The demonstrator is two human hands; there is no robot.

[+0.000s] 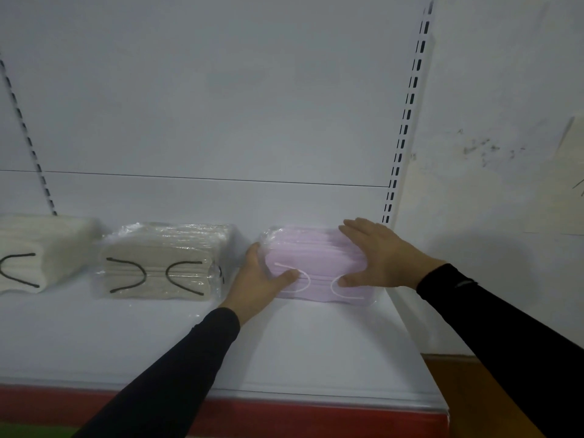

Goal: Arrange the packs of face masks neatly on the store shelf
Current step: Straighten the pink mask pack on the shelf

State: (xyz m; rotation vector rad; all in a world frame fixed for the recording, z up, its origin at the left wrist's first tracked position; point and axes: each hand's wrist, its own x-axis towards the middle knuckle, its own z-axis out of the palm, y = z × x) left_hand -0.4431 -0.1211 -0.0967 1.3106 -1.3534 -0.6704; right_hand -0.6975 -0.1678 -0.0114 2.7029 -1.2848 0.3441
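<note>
A pink pack of face masks (316, 257) in clear wrap lies at the right end of the white shelf (284, 349), close to the back panel. My left hand (259, 279) holds its left end, thumb laid across the front. My right hand (379, 254) presses on its right end with fingers spread over the top and thumb on the front. To the left lies a beige pack (161, 260) with black ear loops. A white pack (41, 248), also with black loops, sits at the far left, partly cut off by the frame.
A slotted shelf upright (407, 121) rises just right of the pink pack, and another upright (28, 137) stands at the left. The shelf has a red front strip (316, 418). A marked white wall (493, 153) stands to the right.
</note>
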